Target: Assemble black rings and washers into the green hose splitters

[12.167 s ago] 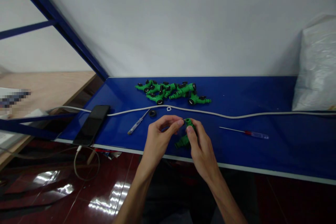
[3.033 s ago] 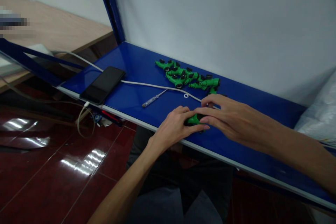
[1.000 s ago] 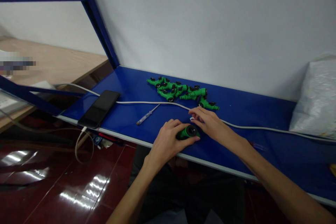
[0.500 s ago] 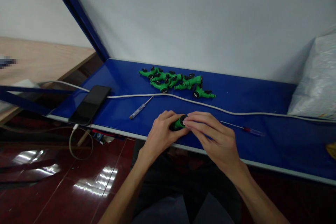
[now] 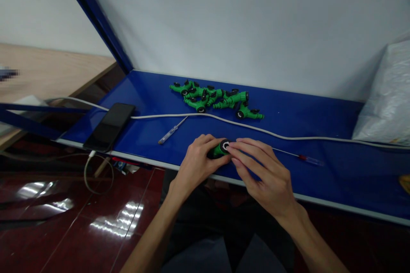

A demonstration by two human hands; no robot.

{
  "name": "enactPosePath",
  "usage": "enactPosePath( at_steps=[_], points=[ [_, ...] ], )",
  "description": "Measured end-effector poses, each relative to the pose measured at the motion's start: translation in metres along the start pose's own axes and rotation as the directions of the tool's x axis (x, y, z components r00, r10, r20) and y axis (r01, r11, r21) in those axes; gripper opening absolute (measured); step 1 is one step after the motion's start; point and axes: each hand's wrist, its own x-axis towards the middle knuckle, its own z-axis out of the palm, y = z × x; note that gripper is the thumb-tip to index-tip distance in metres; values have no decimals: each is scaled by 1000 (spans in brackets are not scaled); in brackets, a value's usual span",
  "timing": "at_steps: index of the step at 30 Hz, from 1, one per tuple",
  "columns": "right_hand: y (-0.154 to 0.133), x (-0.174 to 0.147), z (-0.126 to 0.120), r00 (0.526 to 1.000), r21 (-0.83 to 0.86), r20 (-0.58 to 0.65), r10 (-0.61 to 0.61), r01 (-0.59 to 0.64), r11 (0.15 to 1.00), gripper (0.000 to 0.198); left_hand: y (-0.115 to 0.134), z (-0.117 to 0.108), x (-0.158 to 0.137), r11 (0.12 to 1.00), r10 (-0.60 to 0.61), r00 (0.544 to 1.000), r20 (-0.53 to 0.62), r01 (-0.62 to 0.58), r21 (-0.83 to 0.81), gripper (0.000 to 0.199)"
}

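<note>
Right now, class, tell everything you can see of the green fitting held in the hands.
The green fitting looks like moulded plastic, short and tubular, with a black collar and a white ring at its open end. It lies sideways just above the blue shelf. The left hand grips its body; the right hand fingertips touch the ringed end.

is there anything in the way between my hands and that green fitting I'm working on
Nothing visible. The left hand grips the green fitting and the right hand has its fingertips at the fitting's black end. The white cable and the red-handled screwdriver lie beyond, on the blue shelf.
</note>
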Motion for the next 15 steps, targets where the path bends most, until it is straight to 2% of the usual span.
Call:
enactPosePath(
  at_steps=[10, 15],
  points=[
    [-4, 15, -11, 990, -124, 104, -95, 108, 986, 19, 0, 0, 1, 1000, 13, 1000, -5, -13, -17, 32],
    [-4, 15, -11, 991, -105, 109, -81, 93, 990, 21, 1, -1, 0, 1000, 21, 1000, -8, -21, -8, 32]
  ],
)
